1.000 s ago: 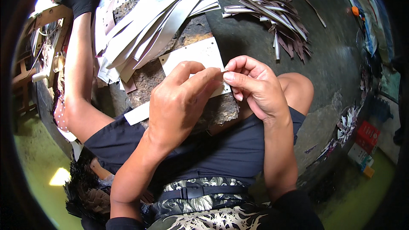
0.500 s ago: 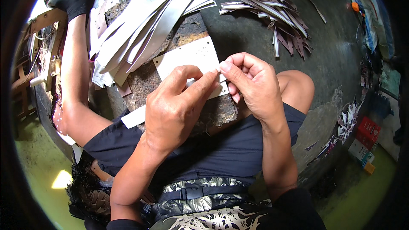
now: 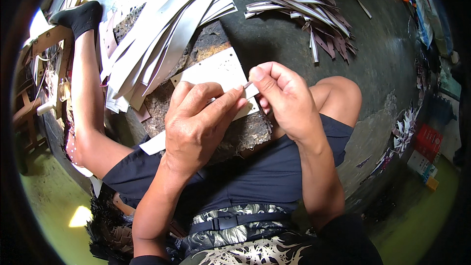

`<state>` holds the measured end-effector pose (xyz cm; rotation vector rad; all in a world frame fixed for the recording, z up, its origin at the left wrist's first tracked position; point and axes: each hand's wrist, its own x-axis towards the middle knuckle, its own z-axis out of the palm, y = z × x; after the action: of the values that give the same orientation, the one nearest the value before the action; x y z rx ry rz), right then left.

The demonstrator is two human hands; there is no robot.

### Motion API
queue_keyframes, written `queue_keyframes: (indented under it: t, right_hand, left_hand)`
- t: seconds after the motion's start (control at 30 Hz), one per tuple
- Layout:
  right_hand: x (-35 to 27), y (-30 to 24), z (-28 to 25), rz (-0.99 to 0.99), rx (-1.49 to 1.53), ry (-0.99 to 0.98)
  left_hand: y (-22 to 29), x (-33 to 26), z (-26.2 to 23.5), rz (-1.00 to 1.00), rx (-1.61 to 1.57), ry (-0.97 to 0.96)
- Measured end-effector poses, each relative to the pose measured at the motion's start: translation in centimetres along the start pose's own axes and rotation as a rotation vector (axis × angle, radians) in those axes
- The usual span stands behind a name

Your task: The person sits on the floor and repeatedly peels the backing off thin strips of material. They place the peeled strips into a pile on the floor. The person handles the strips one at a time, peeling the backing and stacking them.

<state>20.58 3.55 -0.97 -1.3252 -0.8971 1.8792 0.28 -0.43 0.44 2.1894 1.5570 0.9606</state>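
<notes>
My left hand [image 3: 198, 125] and my right hand [image 3: 284, 98] pinch the two ends of a thin grey strip [image 3: 248, 85] just above my lap. Under them lies a white perforated card [image 3: 216, 71] on a rough brown block [image 3: 211, 39]. My left fingers cover most of the strip, so only a short piece shows between the thumbs. A second pale strip [image 3: 153, 143] sticks out from under my left wrist.
A stack of long grey-white strips [image 3: 162, 29] fans out behind the block. A heap of dark and pale offcuts [image 3: 304, 10] lies on the dark floor at the back. My bare leg with a black sock [image 3: 81, 17] stretches to the left. Coloured boxes [image 3: 427, 145] sit at the right.
Both hands have stayed together on the strip and have shifted slightly toward me and to the right; the right thumb now sits higher on the strip's end.
</notes>
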Motion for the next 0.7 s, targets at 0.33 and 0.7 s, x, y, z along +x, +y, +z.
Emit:
queue_keyframes:
  t: [0.33,0.7]
  right_hand:
    - [0.8,1.4,-0.3,0.045,0.222,-0.045]
    - [2.0,2.5,-1.6,0.091,0.209,-0.012]
  left_hand:
    - [-0.2,-0.4,-0.3,-0.016,0.013,0.004]
    - [-0.2,-0.5,-0.3,-0.012,-0.020,-0.015]
